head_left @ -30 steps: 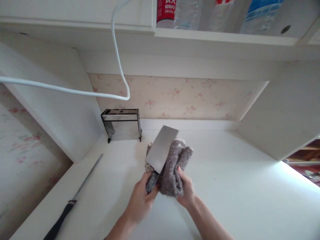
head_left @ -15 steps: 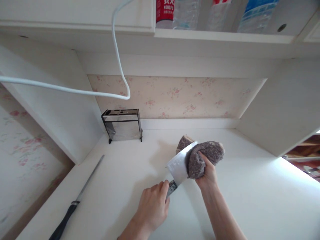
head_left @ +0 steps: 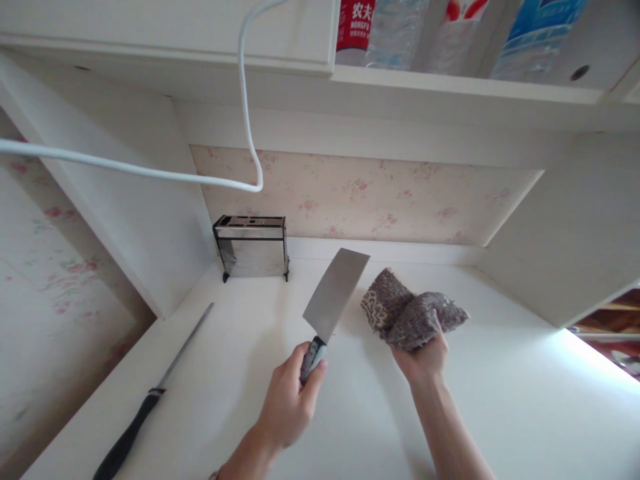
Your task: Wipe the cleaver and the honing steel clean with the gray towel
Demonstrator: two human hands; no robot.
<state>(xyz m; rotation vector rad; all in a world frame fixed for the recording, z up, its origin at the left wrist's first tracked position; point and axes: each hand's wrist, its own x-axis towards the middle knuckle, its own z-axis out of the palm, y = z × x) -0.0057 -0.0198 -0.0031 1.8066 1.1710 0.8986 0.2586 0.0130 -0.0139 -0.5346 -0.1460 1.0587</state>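
Left hand (head_left: 287, 403) clenched on cleaver (head_left: 334, 293) handle, blade up, bare. Right hand (head_left: 423, 357) bunches cloth (head_left: 407, 312), apart from blade. I judge wiping done; rack (head_left: 251, 245) empty, far left.

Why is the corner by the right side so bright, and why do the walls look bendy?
Head view: light spills onto the counter at lower right, washing it out; the wide lens bends the shelf edges; the cleaver blade stays sharp, with a soft sheen.

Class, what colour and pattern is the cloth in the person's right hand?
The cloth is grey-brown, fluffy, with a mottled spotted patch; the head view shows it.
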